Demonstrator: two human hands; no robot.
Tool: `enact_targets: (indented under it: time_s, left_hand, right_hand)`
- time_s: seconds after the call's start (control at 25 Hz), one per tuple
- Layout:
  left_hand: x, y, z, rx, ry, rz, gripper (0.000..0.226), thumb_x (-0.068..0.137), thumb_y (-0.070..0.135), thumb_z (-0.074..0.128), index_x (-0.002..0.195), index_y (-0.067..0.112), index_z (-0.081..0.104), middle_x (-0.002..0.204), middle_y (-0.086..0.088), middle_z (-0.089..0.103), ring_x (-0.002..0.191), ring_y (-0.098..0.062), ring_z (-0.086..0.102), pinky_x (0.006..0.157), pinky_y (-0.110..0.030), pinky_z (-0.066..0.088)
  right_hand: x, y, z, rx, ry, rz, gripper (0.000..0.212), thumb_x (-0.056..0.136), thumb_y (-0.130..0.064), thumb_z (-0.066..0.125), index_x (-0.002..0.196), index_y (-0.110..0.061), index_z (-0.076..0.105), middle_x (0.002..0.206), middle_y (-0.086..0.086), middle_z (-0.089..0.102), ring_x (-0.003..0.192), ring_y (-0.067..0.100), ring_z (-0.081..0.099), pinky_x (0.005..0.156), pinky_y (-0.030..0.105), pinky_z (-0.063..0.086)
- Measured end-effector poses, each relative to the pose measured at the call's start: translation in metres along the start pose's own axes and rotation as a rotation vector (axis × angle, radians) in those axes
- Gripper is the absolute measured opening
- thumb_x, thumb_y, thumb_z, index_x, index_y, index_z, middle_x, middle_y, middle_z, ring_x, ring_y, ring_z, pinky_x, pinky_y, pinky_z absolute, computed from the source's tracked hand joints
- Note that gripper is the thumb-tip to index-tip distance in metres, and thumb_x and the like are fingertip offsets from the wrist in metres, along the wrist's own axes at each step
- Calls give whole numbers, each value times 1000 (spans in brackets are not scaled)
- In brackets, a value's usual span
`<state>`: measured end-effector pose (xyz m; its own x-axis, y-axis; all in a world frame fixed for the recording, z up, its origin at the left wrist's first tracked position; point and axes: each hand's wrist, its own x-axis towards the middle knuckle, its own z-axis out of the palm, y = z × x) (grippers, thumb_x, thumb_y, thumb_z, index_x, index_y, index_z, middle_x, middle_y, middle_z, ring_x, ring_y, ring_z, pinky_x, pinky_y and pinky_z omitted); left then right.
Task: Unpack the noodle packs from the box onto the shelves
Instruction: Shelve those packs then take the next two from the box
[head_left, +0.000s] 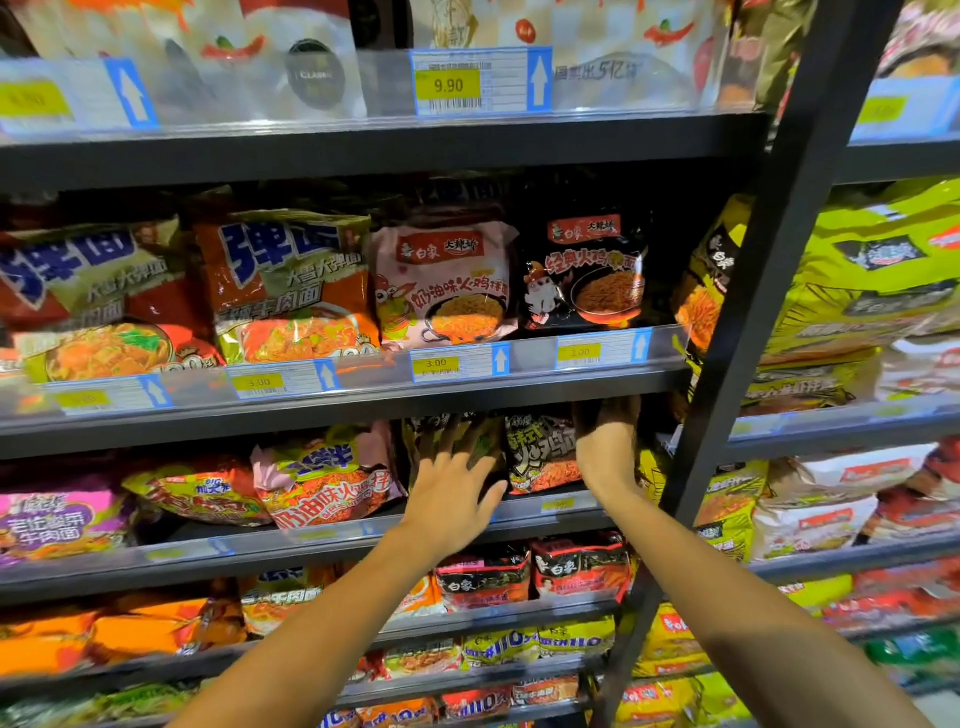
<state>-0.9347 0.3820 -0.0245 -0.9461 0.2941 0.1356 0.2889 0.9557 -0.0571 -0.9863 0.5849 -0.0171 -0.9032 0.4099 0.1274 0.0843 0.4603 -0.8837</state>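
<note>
Noodle pack (540, 452) stands between spread left hand (452, 499) and right hand (605, 447), possibly gripping it.

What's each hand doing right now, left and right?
Left hand: open, fingers spread flat against a dark noodle pack.
Right hand: fingers reach behind the black noodle pack; grip cannot be told.

A black noodle pack (540, 452) with white and orange print stands upright at the front of a dark shelf (311, 540), on its right part, facing out. Just left of it a second dark pack (457, 436) with green marks stands upright too, partly hidden. Farther left on the same shelf a pink and yellow pack (327, 475) leans tilted.
</note>
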Motion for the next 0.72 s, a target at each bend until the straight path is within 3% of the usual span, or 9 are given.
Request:
enact_targets:
  time_s: [0.04,0.16,0.28,0.36,0.44,0.56,0.64,0.72]
  left_hand:
    - [1,0,2,-6,-29,-16,52,103,53,26,141,23,43,124,-12,56,115,-35,49,94,-45,37]
    - [2,2,6,-21,-63,-20,53,103,53,25,144,23,40,124,-14,56,115,-36,48,96,-47,36]
    - [5,8,6,-30,-70,-24,54,103,54,25,143,22,41,121,-15,56,113,-37,49,94,-47,37]
    - [8,11,5,-22,-83,-35,56,102,55,24,141,20,44,119,-16,57,112,-38,50,93,-47,38]
    - [8,11,5,-12,-83,-44,57,102,56,24,139,20,46,119,-15,57,112,-37,50,94,-47,37]
    - [-1,1,11,15,-18,-18,65,99,61,11,144,25,42,128,-12,53,116,-35,45,96,-46,34]
    - [-8,-4,14,26,-33,-1,84,88,68,-8,149,29,35,138,-9,47,120,-35,40,99,-47,32]
    - [-9,-5,17,-3,-98,-14,91,82,71,-14,153,31,26,146,-7,40,126,-36,35,103,-49,31]
  right_hand:
    - [-6,1,-3,-105,93,-91,15,82,11,54,95,7,60,87,16,54,87,37,54,63,35,42]
    - [-8,27,-3,-514,363,-660,15,76,10,55,87,4,62,82,20,54,85,33,41,73,44,41]
    - [-6,30,-13,-555,318,-933,27,75,5,50,86,-9,70,74,10,54,77,26,39,68,38,31]
    - [-10,35,-14,-631,196,-954,26,68,6,71,84,-14,76,73,6,65,70,27,53,63,34,44]
    - [-18,38,-12,-698,54,-839,18,76,-9,79,93,-16,78,79,5,70,70,28,59,61,33,50]
    - [-34,44,-10,-714,-158,-736,36,100,-39,48,129,-24,64,112,3,61,98,26,54,75,39,52]
    - [-43,46,-11,-749,-284,-709,48,102,-50,37,145,-30,47,130,4,48,111,27,46,84,40,51]
    - [-47,43,-11,-801,-347,-699,55,101,-57,31,150,-33,36,139,6,42,119,29,43,90,43,49]
